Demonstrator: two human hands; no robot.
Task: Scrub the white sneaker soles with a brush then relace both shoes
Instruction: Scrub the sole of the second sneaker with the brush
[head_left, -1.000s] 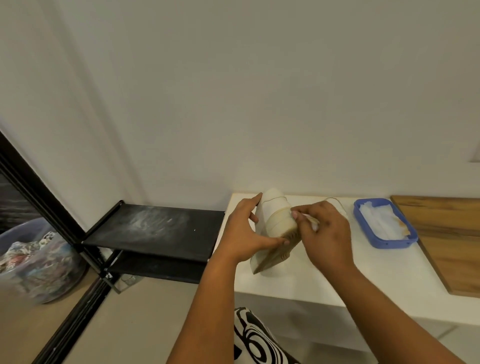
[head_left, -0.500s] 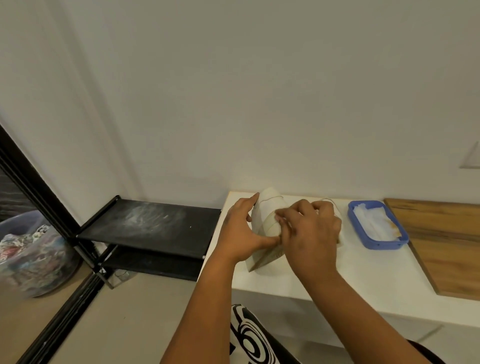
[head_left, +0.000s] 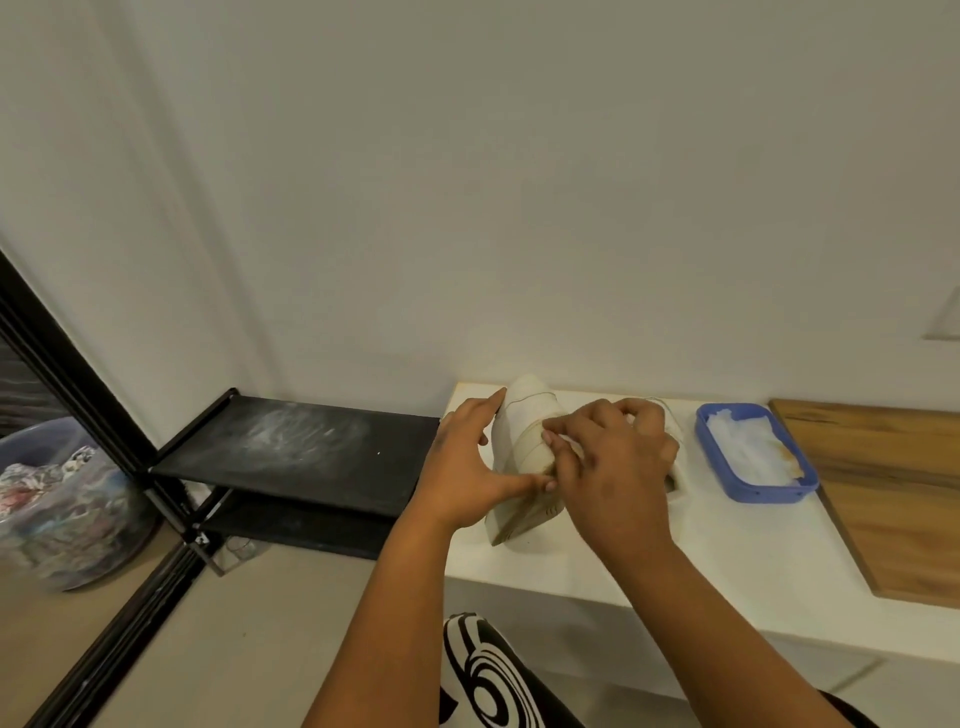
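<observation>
A white sneaker (head_left: 524, 421) stands tilted on its side at the left end of the white table (head_left: 727, 561), tan sole edge facing me. My left hand (head_left: 462, 467) grips it, fingers over the far side and thumb under the near side. My right hand (head_left: 618, 467) lies over the shoe's upper with curled fingers that pinch what looks like a thin white lace against it. Part of a second white sneaker (head_left: 676, 441) shows behind my right hand. No brush is in view.
A blue tray (head_left: 748, 493) holding white wipes sits right of the shoes, and a wooden board (head_left: 893, 478) lies beyond it. A dusty black shelf rack (head_left: 296, 441) stands left of the table. A tub of clothes (head_left: 57, 499) is at far left.
My right hand has moved left across the sneaker, its fingertips now close to my left thumb. My left hand keeps the same hold on the shoe.
</observation>
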